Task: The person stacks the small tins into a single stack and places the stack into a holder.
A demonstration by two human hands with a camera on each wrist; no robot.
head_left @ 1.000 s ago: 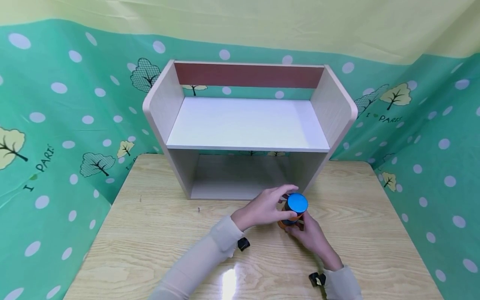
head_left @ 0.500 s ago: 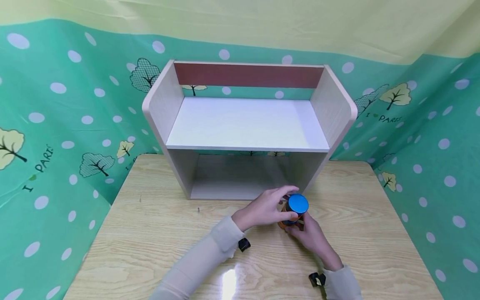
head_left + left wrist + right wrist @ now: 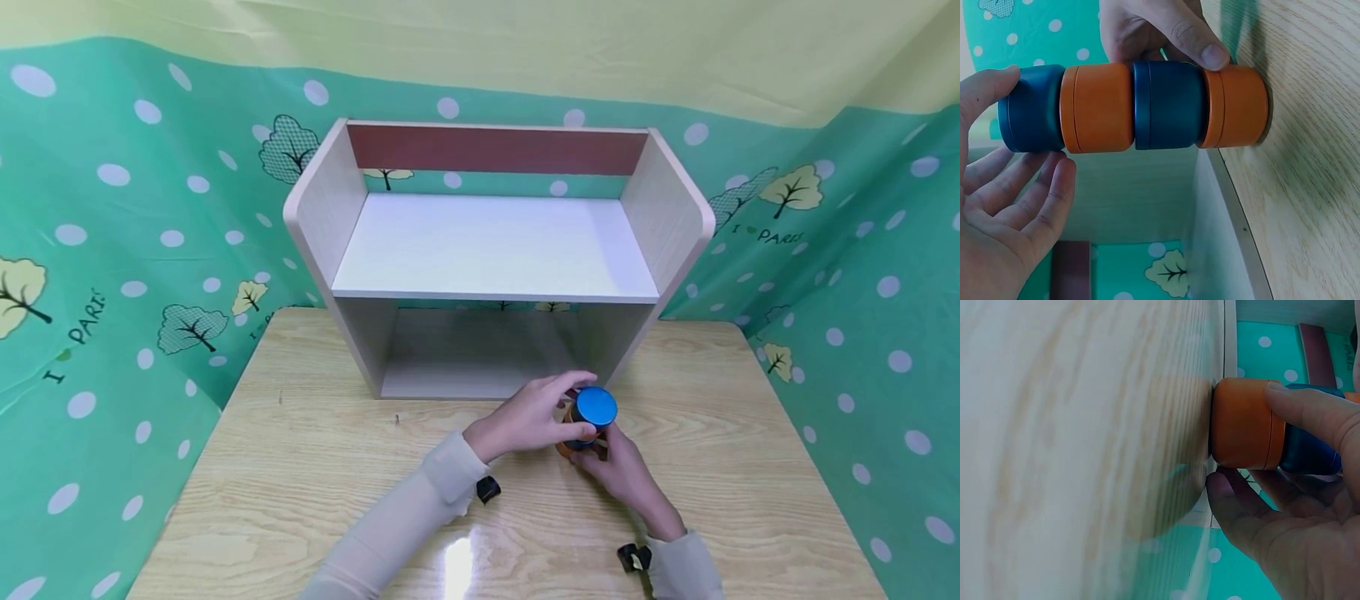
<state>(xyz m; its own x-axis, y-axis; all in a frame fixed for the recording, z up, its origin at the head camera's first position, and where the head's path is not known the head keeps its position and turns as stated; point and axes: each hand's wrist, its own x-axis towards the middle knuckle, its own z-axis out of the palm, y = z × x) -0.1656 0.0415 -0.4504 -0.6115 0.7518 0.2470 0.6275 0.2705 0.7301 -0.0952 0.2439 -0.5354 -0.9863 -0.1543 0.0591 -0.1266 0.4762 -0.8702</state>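
Several round, lidded jars stand upright in one column on the table, blue and orange by turns. The topmost is a blue jar (image 3: 596, 407), seen side-on in the left wrist view, with an orange jar (image 3: 1100, 107) below it and then a second blue jar (image 3: 1169, 105). At the bottom, an orange jar (image 3: 1244, 422) meets the tabletop. My left hand (image 3: 528, 414) holds the top blue jar between thumb and fingers. Low on the column, my right hand (image 3: 626, 475) grips the bottom orange jar, its thumb near the lid seam.
A white two-level shelf unit (image 3: 495, 250) stands at the back of the wooden table (image 3: 285, 483), its right front corner close behind the jars. Green dotted curtain (image 3: 112, 233) surrounds the table. Black wrist mounts (image 3: 487, 489) sit beneath the sleeves.
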